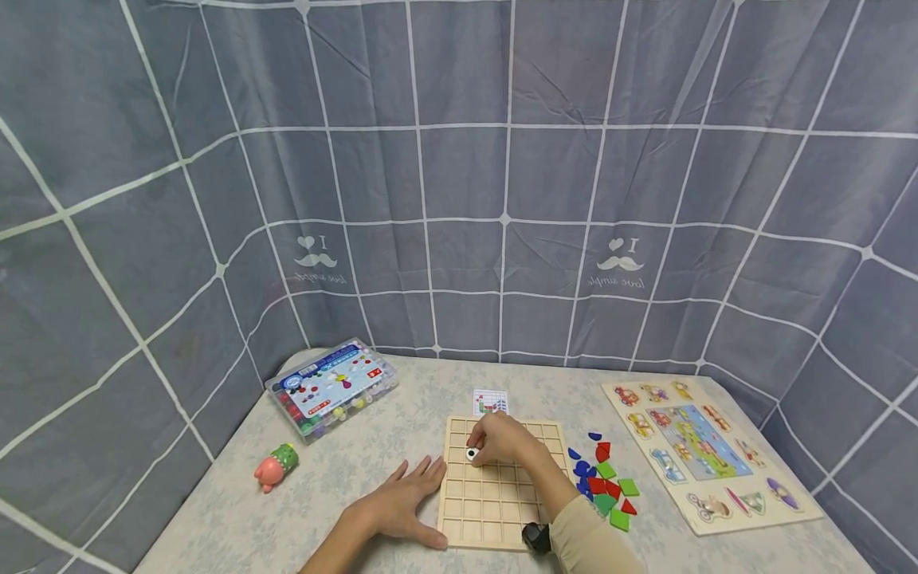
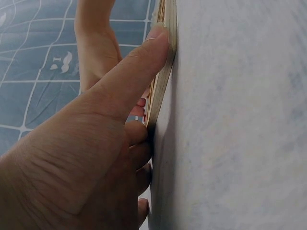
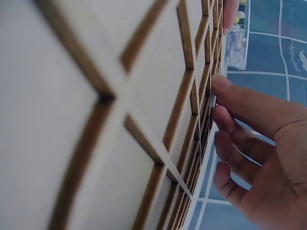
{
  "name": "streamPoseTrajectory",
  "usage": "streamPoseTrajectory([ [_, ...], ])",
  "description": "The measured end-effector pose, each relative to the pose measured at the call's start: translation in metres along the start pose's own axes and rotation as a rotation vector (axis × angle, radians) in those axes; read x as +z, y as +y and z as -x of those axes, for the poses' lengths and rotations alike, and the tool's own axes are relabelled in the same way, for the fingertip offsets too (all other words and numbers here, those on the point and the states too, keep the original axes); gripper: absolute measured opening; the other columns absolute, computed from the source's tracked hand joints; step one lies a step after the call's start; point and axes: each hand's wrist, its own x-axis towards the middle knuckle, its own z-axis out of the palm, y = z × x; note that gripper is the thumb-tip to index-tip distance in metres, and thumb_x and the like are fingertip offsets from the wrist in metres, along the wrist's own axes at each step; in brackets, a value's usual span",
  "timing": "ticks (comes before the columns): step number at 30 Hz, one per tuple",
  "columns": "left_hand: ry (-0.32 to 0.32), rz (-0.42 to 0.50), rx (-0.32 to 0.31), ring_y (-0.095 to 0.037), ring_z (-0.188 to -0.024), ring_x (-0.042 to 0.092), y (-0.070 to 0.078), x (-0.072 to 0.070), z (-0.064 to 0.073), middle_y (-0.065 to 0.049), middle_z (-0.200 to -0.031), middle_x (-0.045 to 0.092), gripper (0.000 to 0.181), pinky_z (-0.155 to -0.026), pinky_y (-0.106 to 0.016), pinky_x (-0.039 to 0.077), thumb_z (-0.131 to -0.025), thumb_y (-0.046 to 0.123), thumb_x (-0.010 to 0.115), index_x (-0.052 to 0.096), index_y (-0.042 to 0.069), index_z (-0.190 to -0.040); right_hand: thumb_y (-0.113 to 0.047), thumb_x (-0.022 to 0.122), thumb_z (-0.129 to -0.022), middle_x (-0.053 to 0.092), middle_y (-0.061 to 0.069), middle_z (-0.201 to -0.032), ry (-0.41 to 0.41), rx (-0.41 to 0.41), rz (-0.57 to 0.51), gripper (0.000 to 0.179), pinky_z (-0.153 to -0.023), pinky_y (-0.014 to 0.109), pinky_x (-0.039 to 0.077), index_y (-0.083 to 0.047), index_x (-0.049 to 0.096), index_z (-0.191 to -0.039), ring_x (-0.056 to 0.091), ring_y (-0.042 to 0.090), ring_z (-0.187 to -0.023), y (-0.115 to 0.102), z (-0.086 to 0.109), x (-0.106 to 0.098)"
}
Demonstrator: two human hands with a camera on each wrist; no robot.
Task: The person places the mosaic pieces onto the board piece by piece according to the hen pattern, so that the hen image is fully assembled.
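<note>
A wooden grid board (image 1: pixel 491 510) with raised slats lies on the table. Over its upper left part, my right hand (image 1: pixel 502 438) pinches a small white piece with a black dot (image 1: pixel 472 454) between thumb and fingertips. From the right wrist view, the thumb (image 3: pixel 249 103) and index fingertip meet low against the slats; the other fingers curl loosely below. My left hand (image 1: pixel 398 502) lies spread at the board's left edge. Its thumb (image 2: pixel 144 60) presses on that edge in the left wrist view.
Loose red, blue and green flat pieces (image 1: pixel 620 520) lie right of the board. A small printed card (image 1: pixel 491 401) sits behind it. A picture puzzle board (image 1: pixel 688 510) is at far right. Leftward are a clear bead box (image 1: pixel 333 387) and a pink-and-green toy (image 1: pixel 276 468). A grey checked curtain (image 1: pixel 459 175) surrounds the table.
</note>
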Motion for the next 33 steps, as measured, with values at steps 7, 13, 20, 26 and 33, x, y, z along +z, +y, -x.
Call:
streamPoseTrajectory([
  [7, -0.005, 0.009, -0.009, -0.030, -0.152, 0.017, 0.000, 0.000, -0.001, -0.009, -0.163, 0.022, 0.112, -0.121, -0.059, 0.009, -0.073, 0.065, 0.073, 0.024, 0.005, -0.154, -0.010, 0.087, -0.069, 0.064, -0.008, -0.068, -0.001, -0.003, -0.011, 0.016, -0.058, 0.020, 0.045, -0.012, 0.075, -0.080, 0.053, 0.004, -0.063, 0.001, 0.000, 0.000],
  [13, -0.007, 0.017, -0.005, -0.031, -0.152, 0.017, 0.002, 0.000, 0.000, -0.009, -0.163, 0.022, 0.112, -0.121, -0.059, 0.009, -0.073, 0.064, 0.074, 0.023, 0.005, -0.154, -0.012, 0.087, -0.069, 0.064, -0.010, -0.068, 0.002, -0.001, 0.004, 0.017, -0.059, 0.019, 0.045, -0.013, 0.076, -0.081, 0.052, 0.003, -0.062, 0.002, -0.001, 0.000],
  [20, -0.008, 0.016, -0.010, -0.030, -0.152, 0.016, -0.001, 0.001, 0.000, -0.009, -0.163, 0.022, 0.112, -0.122, -0.059, 0.008, -0.073, 0.065, 0.073, 0.023, 0.006, -0.155, -0.016, 0.087, -0.070, 0.064, -0.011, -0.070, -0.005, -0.018, -0.011, 0.019, -0.060, 0.019, 0.046, -0.012, 0.076, -0.084, 0.052, 0.002, -0.063, 0.004, 0.002, -0.001],
  [26, -0.006, 0.014, -0.007, -0.031, -0.152, 0.017, -0.001, 0.002, -0.001, -0.009, -0.163, 0.022, 0.113, -0.121, -0.059, 0.008, -0.073, 0.065, 0.073, 0.024, 0.005, -0.155, -0.013, 0.086, -0.069, 0.066, -0.008, -0.073, 0.027, -0.025, -0.006, 0.017, -0.062, 0.022, 0.047, -0.011, 0.076, -0.084, 0.053, 0.005, -0.068, 0.011, 0.011, -0.008],
  [33, -0.003, 0.029, 0.009, -0.033, -0.151, 0.017, -0.002, 0.001, -0.002, -0.010, -0.163, 0.022, 0.112, -0.120, -0.062, 0.008, -0.074, 0.063, 0.074, 0.024, 0.004, -0.154, -0.012, 0.084, -0.072, 0.069, -0.005, -0.080, 0.053, 0.002, -0.019, 0.016, -0.063, 0.024, 0.047, -0.011, 0.076, -0.087, 0.054, 0.008, -0.072, 0.025, 0.025, -0.018],
])
